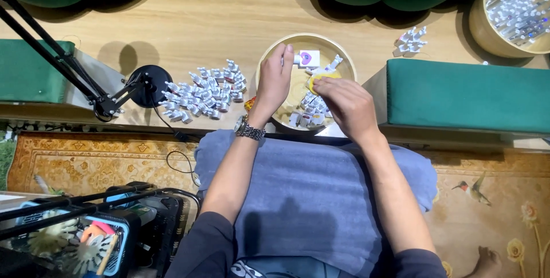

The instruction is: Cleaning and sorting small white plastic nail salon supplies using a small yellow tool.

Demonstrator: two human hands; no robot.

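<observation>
Two bare hands work inside a shallow round wooden bowl (344,63) that sits on a pale wooden table (217,14), seen from above by our head camera. Our left hand (275,80), with a metal wristwatch (248,129) on its wrist, reaches into the bowl's left side; its fingers curl around a small white plastic piece (297,58), pinched at the fingertips. Our right hand (346,106) lies over the bowl's lower right, fingers drawn together and pressing on a small yellow piece (318,81) near the middle. More small white parts (309,112) lie loose in the bowl under and beside that hand, along with a white tile bearing a pink heart (309,58).

We judge the step in hand to be joining or sorting a white piece with the yellow one. The next move seems to call for a fine, steady pinch and careful alignment, since the parts are tiny and crowded.

Left of the bowl, a cluster of similar white parts (200,91) lies on the table near a black lamp base (150,85). A second bowl of white parts (513,8) sits at the top right corner. A blue-grey cloth (321,192) covers our lap.
</observation>
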